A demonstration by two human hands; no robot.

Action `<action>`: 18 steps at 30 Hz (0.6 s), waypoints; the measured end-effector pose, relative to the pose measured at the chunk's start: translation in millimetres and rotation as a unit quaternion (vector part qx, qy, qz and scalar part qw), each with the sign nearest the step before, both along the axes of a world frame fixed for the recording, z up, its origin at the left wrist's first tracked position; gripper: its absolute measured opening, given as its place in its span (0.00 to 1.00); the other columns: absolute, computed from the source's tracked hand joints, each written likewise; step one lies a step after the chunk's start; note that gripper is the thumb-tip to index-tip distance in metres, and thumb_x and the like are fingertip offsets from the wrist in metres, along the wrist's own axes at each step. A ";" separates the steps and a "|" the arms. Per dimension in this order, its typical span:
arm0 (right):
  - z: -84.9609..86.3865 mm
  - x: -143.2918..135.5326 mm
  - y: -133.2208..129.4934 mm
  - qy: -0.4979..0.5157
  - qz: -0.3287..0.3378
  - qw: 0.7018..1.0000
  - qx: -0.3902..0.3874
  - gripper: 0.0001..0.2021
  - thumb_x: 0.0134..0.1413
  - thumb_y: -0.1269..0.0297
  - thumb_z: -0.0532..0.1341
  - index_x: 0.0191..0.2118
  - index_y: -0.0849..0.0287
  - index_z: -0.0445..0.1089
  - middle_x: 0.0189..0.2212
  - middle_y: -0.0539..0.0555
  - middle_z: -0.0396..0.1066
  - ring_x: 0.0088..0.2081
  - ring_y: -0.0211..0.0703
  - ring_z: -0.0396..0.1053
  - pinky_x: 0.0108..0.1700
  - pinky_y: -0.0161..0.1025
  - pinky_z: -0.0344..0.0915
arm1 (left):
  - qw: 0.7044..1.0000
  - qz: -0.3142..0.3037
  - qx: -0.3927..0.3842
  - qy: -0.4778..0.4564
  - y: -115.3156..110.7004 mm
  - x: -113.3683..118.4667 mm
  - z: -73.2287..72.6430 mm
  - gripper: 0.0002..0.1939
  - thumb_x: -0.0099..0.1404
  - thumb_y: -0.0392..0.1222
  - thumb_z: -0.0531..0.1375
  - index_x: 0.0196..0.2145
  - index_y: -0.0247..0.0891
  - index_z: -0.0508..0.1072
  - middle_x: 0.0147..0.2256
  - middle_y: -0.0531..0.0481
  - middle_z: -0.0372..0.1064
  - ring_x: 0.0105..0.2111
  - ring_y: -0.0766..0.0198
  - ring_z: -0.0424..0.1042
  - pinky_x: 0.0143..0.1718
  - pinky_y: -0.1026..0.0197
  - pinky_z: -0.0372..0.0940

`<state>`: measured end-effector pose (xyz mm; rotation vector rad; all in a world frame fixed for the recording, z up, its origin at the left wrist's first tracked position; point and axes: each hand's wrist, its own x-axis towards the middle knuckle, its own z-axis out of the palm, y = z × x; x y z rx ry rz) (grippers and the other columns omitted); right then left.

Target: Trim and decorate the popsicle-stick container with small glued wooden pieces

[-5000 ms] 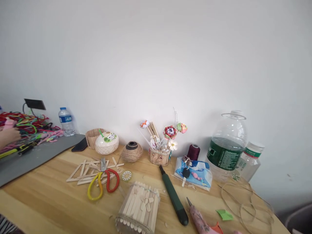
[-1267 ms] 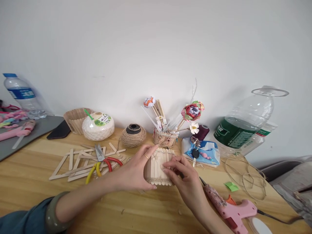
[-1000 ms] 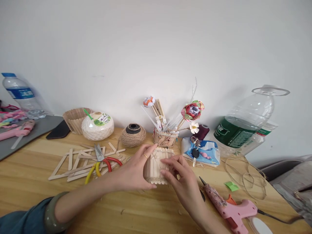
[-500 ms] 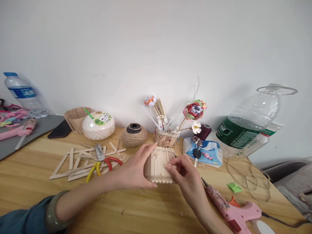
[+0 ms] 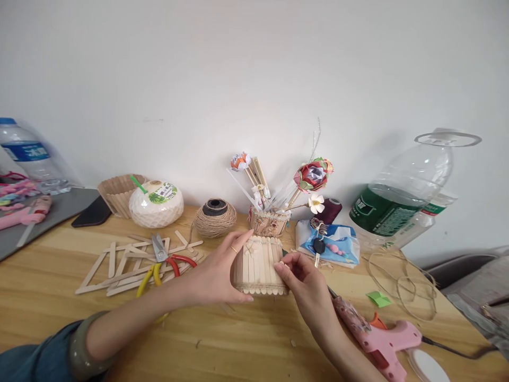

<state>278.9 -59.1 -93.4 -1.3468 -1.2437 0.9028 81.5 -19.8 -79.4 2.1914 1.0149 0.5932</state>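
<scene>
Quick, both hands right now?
Left hand: closed, holding the craft-stick container.
Right hand: closed in a pinch by the container's right side; anything held is too small to tell.

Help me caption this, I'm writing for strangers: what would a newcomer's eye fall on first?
Probably the craft-stick piece near the middle, with the left hand around its left side and the right hand at its right edge. Behind it, paper flowers stand out against the pale wall. The pink glue gun lies at lower right.

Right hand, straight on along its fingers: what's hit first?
Most likely the stick-covered box that the left hand holds. The right hand overlaps its right edge in the picture; depth is unclear, so they may be touching.
</scene>
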 end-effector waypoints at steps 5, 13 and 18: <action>-3.9 0.5 -3.6 -0.002 -0.008 1.000 0.016 0.16 0.45 0.50 0.65 0.28 0.58 0.64 0.22 0.46 0.62 0.24 0.35 0.56 0.25 0.34 0.54 | 1.000 0.001 0.009 0.000 -0.6 -0.5 -2.5 0.55 0.47 0.41 0.68 0.64 0.46 0.39 0.62 0.43 0.43 0.61 0.49 0.51 0.60 0.48 0.52; -9.3 14.7 3.7 0.093 0.050 0.994 -0.033 0.08 0.58 0.62 0.59 0.37 0.63 0.67 0.30 0.48 0.67 0.27 0.33 0.66 0.29 0.35 0.66 | 0.999 0.015 0.045 -0.012 0.3 1.0 6.8 0.55 0.46 0.39 0.68 0.64 0.48 0.40 0.61 0.44 0.44 0.60 0.49 0.51 0.60 0.48 0.52; -4.2 29.7 5.8 0.224 0.074 0.967 -0.098 0.11 0.59 0.62 0.58 0.45 0.62 0.66 0.40 0.53 0.69 0.35 0.38 0.70 0.35 0.40 0.69 | 0.994 0.072 0.082 -0.031 6.2 -3.1 14.3 0.53 0.50 0.41 0.67 0.64 0.50 0.39 0.62 0.44 0.41 0.62 0.48 0.46 0.61 0.47 0.49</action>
